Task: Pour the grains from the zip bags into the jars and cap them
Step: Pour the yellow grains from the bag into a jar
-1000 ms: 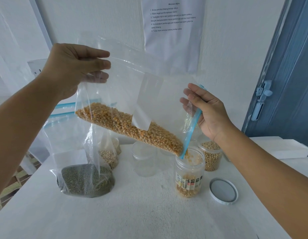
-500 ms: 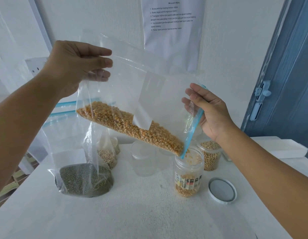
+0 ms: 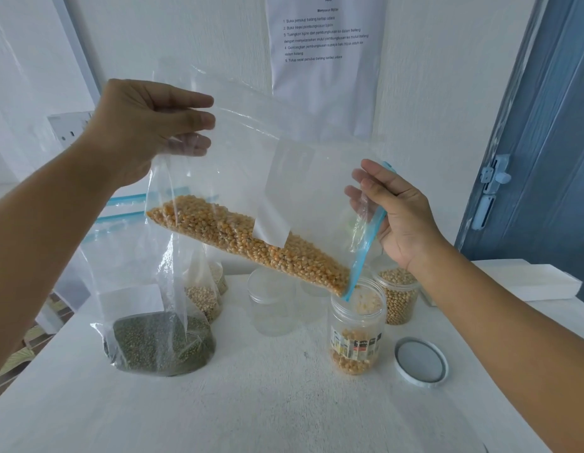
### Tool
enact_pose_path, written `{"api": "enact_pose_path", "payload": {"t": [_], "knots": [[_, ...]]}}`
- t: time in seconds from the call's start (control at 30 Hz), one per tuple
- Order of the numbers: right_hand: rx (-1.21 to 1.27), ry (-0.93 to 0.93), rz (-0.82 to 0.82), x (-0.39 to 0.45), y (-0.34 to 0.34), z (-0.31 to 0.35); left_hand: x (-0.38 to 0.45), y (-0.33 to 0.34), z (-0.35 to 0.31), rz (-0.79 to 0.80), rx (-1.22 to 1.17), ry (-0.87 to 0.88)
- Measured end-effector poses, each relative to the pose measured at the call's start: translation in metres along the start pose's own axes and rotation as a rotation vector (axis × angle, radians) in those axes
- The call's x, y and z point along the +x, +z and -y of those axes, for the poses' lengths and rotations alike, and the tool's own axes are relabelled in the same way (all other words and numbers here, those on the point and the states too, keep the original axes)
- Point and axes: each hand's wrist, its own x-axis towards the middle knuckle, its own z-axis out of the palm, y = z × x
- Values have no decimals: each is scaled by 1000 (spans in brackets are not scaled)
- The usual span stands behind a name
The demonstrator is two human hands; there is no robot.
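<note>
At the raised far-left corner of the corn zip bag (image 3: 267, 178), the left hand (image 3: 143, 125) is pinching the plastic, its grip pressed together thumb to fingers. Lower right, the right hand (image 3: 398, 217) is pinching the blue zip edge, steering the mouth over the open labelled jar (image 3: 356, 331) on the counter (image 3: 284, 403). Compared with a second ago, the kernel pile is sitting lower toward the mouth and the jar is slightly fuller, so pouring is progressing. Its lid (image 3: 421, 361) is lying just right, still off. A mung bean bag (image 3: 160, 341) is waiting at near left.
</note>
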Motion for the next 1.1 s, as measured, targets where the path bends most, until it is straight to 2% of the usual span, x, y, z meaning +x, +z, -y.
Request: {"api": "enact_pose_path", "payload": {"t": [1.1], "knots": [[-35, -8, -19, -3, 4, 3, 2, 0, -6, 14, 8, 9]]}}
